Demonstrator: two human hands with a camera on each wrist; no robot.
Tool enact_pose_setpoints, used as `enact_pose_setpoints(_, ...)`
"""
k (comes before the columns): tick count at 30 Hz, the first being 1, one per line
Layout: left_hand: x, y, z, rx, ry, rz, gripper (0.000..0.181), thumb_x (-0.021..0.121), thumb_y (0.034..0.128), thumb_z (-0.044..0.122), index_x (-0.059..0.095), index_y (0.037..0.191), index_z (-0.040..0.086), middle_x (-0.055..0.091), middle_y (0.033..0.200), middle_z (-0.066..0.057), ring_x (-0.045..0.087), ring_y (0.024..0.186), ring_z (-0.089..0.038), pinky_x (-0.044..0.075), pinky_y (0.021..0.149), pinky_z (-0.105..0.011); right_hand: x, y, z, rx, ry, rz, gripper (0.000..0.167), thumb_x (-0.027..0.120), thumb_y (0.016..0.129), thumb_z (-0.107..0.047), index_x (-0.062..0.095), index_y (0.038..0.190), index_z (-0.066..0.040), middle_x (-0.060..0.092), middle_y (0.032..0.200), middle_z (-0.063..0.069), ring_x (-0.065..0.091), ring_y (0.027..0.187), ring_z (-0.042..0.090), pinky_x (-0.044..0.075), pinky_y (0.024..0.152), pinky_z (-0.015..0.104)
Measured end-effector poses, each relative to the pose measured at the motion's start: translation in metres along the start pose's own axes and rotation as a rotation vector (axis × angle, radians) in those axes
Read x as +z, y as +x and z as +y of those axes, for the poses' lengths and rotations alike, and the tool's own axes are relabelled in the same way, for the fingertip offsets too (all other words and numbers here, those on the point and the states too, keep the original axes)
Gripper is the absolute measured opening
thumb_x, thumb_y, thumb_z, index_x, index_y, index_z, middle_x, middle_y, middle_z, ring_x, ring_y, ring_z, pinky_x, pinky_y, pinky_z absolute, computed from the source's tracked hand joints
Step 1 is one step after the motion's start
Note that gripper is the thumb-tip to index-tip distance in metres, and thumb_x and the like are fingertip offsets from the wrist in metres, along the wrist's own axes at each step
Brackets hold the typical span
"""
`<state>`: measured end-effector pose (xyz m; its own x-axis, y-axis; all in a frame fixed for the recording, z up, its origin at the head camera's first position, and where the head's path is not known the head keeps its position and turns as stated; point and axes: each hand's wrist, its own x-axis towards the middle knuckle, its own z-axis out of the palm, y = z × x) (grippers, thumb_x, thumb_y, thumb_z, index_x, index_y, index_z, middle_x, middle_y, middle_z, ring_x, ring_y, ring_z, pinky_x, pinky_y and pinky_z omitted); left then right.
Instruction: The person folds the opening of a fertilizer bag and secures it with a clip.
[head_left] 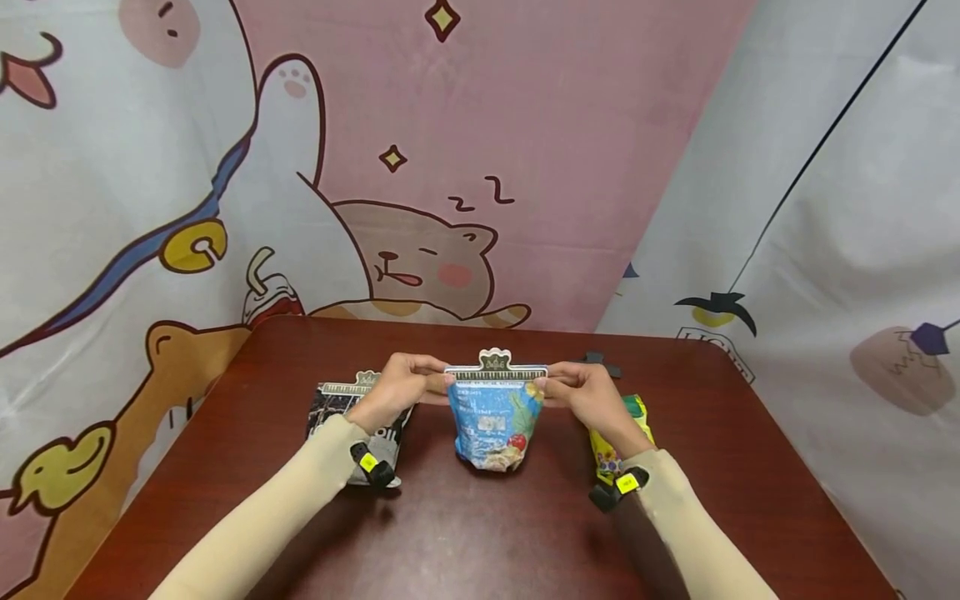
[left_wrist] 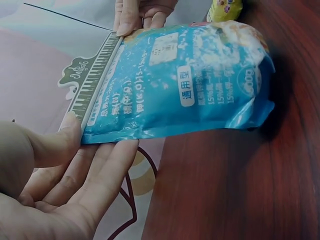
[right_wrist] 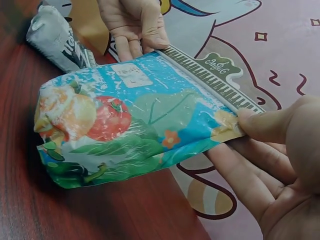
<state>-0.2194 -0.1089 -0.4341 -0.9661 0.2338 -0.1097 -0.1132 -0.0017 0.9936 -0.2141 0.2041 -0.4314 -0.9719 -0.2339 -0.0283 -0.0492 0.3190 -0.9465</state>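
Note:
A blue plastic bag (head_left: 491, 425) printed with vegetables, perhaps fertilizer, is upright at the table's middle. Along its top edge runs a long bag clip (head_left: 497, 374) with a piano-key pattern and a scalloped tab. My left hand (head_left: 401, 385) pinches the clipped top at its left corner, thumb on the clip's end and fingers behind the bag. At the opposite corner my right hand (head_left: 588, 396) pinches it the same way. In the right wrist view a tomato picture shows on the bag (right_wrist: 150, 115). Whether its base touches the table cannot be told.
A black and grey bag (head_left: 330, 408) with a similar clip stands left, partly behind the left forearm. Behind the right wrist is a yellow and green packet (head_left: 604, 454). Dark grey pieces (head_left: 595, 358) lie near the back of the brown table (head_left: 480, 542). A cartoon cloth hangs behind.

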Motion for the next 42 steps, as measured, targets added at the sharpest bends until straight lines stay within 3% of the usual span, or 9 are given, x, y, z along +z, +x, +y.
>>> enact_pose_setpoints(5,-0.003,0.003,0.0,-0.027,-0.015,-0.005,0.03,0.069,0.0943,-0.002,0.064,0.122,-0.011,0.075,0.099,-0.017,0.077,0.082,-0.025,0.063,0.084,-0.045,0.0,0.007,0.002,0.021,0.051,-0.028,0.037,0.074,0.096,-0.028,0.069,0.122,-0.001,0.077,0.116,0.015,0.078,0.097,0.024,0.063,0.084,0.039)
enact_pose_setpoints(19,-0.003,0.014,-0.008,-0.112,0.157,-0.031,0.032,0.068,0.0971,0.003,0.063,0.124,-0.014,0.072,0.114,-0.029,0.077,0.093,-0.032,0.064,0.08,-0.042,0.005,0.027,0.029,0.16,0.043,-0.088,0.041,0.072,0.098,-0.023,0.063,0.125,0.006,0.075,0.115,0.016,0.076,0.091,0.018,0.057,0.096,0.052)
enact_pose_setpoints(25,-0.003,0.018,-0.012,-0.153,0.254,-0.044,0.03,0.068,0.0971,0.002,0.065,0.121,-0.015,0.074,0.108,-0.026,0.077,0.078,-0.027,0.064,0.076,-0.04,0.012,0.035,0.036,0.222,0.033,-0.093,0.04,0.073,0.096,-0.018,0.064,0.124,0.009,0.075,0.112,0.019,0.077,0.091,0.02,0.061,0.09,0.047)
enact_pose_setpoints(32,0.001,0.023,-0.019,-0.218,0.321,-0.007,0.023,0.071,0.0929,-0.002,0.068,0.11,-0.017,0.074,0.093,-0.023,0.076,0.07,-0.025,0.064,0.07,-0.039,0.019,0.039,0.045,0.271,-0.023,-0.099,0.03,0.075,0.094,-0.015,0.071,0.114,0.008,0.076,0.102,0.015,0.076,0.078,0.015,0.064,0.078,0.037)
enact_pose_setpoints(42,0.008,0.029,-0.023,-0.233,0.455,0.05,0.01,0.075,0.0873,-0.004,0.07,0.089,-0.013,0.075,0.082,-0.025,0.077,0.065,-0.031,0.064,0.065,-0.04,0.029,0.042,0.049,0.298,-0.117,-0.031,0.017,0.078,0.091,-0.014,0.079,0.096,0.002,0.076,0.095,0.014,0.075,0.068,0.016,0.064,0.069,0.033)
